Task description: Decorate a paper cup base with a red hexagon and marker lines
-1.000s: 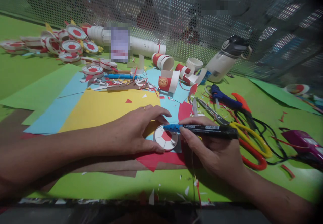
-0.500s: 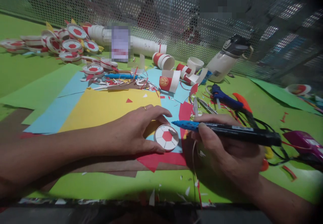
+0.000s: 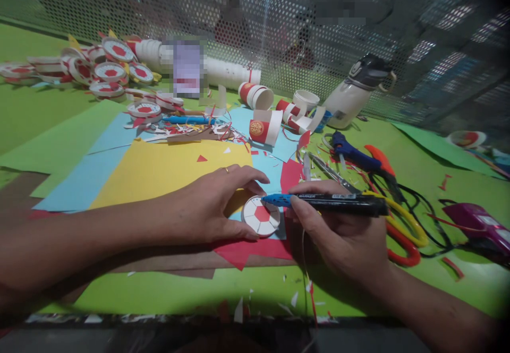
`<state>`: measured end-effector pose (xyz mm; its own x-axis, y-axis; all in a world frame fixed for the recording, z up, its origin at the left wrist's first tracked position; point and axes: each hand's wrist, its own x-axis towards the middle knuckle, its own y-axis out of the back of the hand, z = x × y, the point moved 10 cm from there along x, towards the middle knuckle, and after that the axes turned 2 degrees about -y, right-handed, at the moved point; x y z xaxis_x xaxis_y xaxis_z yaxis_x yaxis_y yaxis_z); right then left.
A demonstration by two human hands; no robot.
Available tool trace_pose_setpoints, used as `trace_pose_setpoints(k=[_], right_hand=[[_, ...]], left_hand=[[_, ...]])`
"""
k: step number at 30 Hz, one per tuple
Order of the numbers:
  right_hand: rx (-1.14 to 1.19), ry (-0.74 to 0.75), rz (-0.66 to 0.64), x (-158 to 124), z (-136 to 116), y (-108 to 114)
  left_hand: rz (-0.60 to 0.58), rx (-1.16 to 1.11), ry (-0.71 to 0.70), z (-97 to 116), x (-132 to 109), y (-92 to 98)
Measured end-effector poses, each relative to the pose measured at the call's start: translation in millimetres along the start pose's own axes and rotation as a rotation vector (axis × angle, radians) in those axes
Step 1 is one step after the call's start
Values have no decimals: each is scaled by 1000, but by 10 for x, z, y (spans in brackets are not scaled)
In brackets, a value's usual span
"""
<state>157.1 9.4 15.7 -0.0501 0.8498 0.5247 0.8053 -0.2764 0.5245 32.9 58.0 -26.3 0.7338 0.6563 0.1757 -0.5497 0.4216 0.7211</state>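
A small round white disc [image 3: 250,220] lies on the coloured paper, with a red hexagon in its middle, black lines running out to its rim and small blue dots near its top. My left hand [image 3: 223,204] curls around its left side, the thumb at the lower edge and the fingers arched over the top edge. My right hand [image 3: 338,231] grips a black marker [image 3: 342,203] with a blue tip end. That tip meets the disc's upper part. Yellow [image 3: 171,170], blue and red paper sheets lie beneath the disc and my left hand.
Finished-looking discs [image 3: 107,71] are heaped at the back left, near a long row of stacked paper cups [image 3: 231,70]. Cut cups [image 3: 265,127] and scraps lie mid-table. To the right are a blue glue gun [image 3: 354,154], scissors [image 3: 406,220], a purple tool [image 3: 474,225] and a bottle [image 3: 350,95].
My right hand has moved left, bringing the marker's tip from beside the disc onto its upper part. The scissors' handles now show more. My left hand stays around the disc.
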Motion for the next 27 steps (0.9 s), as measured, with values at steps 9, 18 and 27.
trace_pose_setpoints(k=[9, 18, 27], right_hand=[[29, -31, -19, -14, 50, -25], [38, -32, -31, -2, 41, -37], [18, -51, -37, -4, 72, -42]], left_hand=[[-16, 3, -6, -17, 2, -9], [-29, 5, -5, -18, -3, -16], [-43, 8, -8, -13, 3, -23]])
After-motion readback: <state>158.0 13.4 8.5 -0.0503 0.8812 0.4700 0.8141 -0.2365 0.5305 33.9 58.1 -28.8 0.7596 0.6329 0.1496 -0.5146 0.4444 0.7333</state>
